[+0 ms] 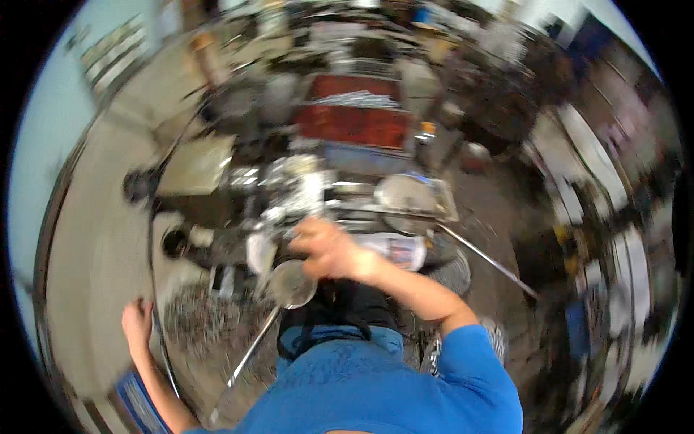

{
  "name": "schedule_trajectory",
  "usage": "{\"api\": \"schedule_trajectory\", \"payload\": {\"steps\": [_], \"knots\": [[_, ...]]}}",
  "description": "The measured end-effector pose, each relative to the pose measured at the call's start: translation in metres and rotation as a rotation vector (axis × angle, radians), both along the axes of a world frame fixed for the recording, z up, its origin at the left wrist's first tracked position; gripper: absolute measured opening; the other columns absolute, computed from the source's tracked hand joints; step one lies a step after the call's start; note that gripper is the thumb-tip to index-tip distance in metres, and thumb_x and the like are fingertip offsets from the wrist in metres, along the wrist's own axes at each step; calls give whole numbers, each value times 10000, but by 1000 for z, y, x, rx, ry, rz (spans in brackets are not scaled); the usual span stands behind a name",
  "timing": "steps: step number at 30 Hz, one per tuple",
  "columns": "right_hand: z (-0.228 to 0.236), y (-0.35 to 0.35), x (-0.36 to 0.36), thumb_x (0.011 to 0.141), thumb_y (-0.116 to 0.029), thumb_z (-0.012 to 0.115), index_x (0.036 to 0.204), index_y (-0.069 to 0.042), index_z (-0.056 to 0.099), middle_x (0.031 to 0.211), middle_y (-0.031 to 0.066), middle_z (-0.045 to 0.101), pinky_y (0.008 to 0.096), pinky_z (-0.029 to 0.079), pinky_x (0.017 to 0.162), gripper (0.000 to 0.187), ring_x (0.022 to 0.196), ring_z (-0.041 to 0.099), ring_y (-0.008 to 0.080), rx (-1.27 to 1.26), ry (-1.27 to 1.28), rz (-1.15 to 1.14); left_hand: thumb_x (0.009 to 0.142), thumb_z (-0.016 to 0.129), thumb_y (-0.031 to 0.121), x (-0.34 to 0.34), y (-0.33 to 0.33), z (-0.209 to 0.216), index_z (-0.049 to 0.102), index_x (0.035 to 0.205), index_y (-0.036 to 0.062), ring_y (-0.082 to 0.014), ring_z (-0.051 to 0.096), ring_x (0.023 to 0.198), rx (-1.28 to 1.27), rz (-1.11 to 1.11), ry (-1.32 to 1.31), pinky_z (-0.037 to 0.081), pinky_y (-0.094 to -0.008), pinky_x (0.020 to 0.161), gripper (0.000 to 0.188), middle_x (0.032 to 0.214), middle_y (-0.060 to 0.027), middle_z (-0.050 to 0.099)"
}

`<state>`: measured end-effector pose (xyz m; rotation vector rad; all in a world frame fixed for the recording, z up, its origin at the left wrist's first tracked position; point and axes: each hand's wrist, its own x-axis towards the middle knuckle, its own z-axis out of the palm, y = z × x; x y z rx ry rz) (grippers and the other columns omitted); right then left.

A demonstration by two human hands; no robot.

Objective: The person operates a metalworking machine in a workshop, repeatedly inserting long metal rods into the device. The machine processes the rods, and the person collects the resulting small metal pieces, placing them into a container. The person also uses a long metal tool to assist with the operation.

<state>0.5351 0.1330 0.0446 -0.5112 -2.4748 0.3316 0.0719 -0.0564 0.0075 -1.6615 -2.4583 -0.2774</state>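
My right hand (323, 247) reaches over the front of a machine that looks like a metal lathe. Its fingers are bent and drawn together; blur hides what, if anything, is between them. Just below it is a round grey disc (292, 285) like a handwheel, and a long bright lever (249, 351) runs from it toward the lower left. Beside the fingers lie pale, blurred bits on the machine (307, 195). Out at the far left my left hand (137, 323) is closed, away from the machine, over the edge of the pale floor; its contents cannot be made out.
A second round plate (406, 194) with a metal lever (488, 260) sticks out to the right. Behind the machine stands a red tray (354, 123) with shiny pieces. Dark shavings (206, 318) cover the floor at left. Cluttered shelves (614, 267) line the right.
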Motion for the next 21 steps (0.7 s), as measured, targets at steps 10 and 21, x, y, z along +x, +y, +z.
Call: {"api": "schedule_trajectory", "payload": {"steps": [10,21], "knots": [[11,115,-109,502,-189,626,705,-38,690,868,111,641,359,374,949,261,894,550,270,246,-466,-146,807,645,212,23,-71,-53,547,787,-29,-198,554,544,141,270,-884,440,-347,552,261,577,-119,550],[-28,144,-138,507,-161,610,639,-20,657,796,133,629,344,466,805,199,893,528,304,195,-446,-202,757,639,199,29,-65,-47,583,903,-17,-385,605,750,75,306,-375,468,-448,679,267,761,-228,612]]}}
